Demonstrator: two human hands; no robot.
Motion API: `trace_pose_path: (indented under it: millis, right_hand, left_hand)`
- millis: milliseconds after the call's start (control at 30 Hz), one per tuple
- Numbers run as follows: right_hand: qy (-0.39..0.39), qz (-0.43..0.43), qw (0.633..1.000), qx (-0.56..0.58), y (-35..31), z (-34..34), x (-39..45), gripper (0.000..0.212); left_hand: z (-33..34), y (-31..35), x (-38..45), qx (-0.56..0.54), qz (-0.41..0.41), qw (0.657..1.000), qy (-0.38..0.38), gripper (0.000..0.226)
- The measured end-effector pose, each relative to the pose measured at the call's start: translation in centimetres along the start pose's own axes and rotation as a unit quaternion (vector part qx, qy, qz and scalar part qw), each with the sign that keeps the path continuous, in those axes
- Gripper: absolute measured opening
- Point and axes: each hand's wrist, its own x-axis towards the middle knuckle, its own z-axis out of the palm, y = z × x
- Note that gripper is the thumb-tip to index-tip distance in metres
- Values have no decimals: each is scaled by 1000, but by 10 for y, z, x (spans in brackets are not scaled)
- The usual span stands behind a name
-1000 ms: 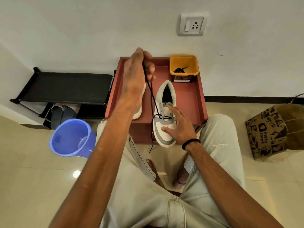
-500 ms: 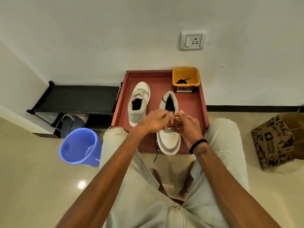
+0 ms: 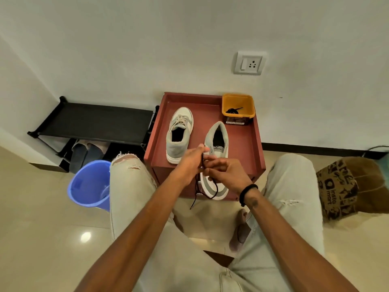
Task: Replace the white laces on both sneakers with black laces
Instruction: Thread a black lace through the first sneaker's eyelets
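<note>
A: Lacing step, right-hand sneaker (image 3: 214,163) on the red tray (image 3: 248,144). Both hands meet over its eyelets. Left hand (image 3: 189,165) pinches the black lace (image 3: 199,184) btwn thumb & fingers, right hand (image 3: 225,173) has fingers curled round the same lace just beside it. Loose end hangs off the tray's front edge.

B: Other shoe?

A: Left-hand sneaker (image 3: 179,135) beside it, white laces in, untouched. Spare black lace in the orange tub (image 3: 237,108) at the tray's back corner.

B: Next move?

A: Prob. feeding the tip thru the next eyelet & pulling snug; needs a fine pinch near the tip. Can't tell which eyelet, hands cover it.

B: Surroundings?

A: Tray sits low vs. a white wall w/ a socket plate (image 3: 249,63). Glossy tile floor, blue bucket (image 3: 88,184) at left, black shoe rack (image 3: 94,121) behind it, printed paper bag (image 3: 341,186) at right.
</note>
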Motion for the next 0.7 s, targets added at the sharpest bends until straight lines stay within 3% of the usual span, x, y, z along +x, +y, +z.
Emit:
trace_pose_path:
  millis: [67, 133, 200, 267, 400, 600, 700]
  right_hand:
    - [0, -1, 1000, -22, 1, 5, 2, 12]
    - [23, -8, 999, -33, 10, 4, 8, 10]
    - [95, -34, 989, -112, 29, -1, 16, 18]
    - [134, -36, 963, -229, 48, -6, 19, 42]
    - [21, -10, 930, -368, 75, -1, 25, 79]
    - [41, -4, 929, -369, 55, -9, 85, 115]
    - [10, -2, 920, -391, 32, -21, 126, 114]
  left_hand:
    - [0, 12, 7, -72, -10, 997, 12, 36]
    - [-6, 25, 17, -70, 0, 997, 29, 35]
    - [-17, 31, 32, 8, 42, 999, 29, 36]
    - [-26, 32, 44, 109, 78, 991, 10, 35]
    - [-26, 31, 61, 243, 123, 962, -8, 29]
    - [-32, 46, 106, 297, 155, 942, -13, 27]
    - [-32, 61, 122, 425, 236, 874, 8, 32]
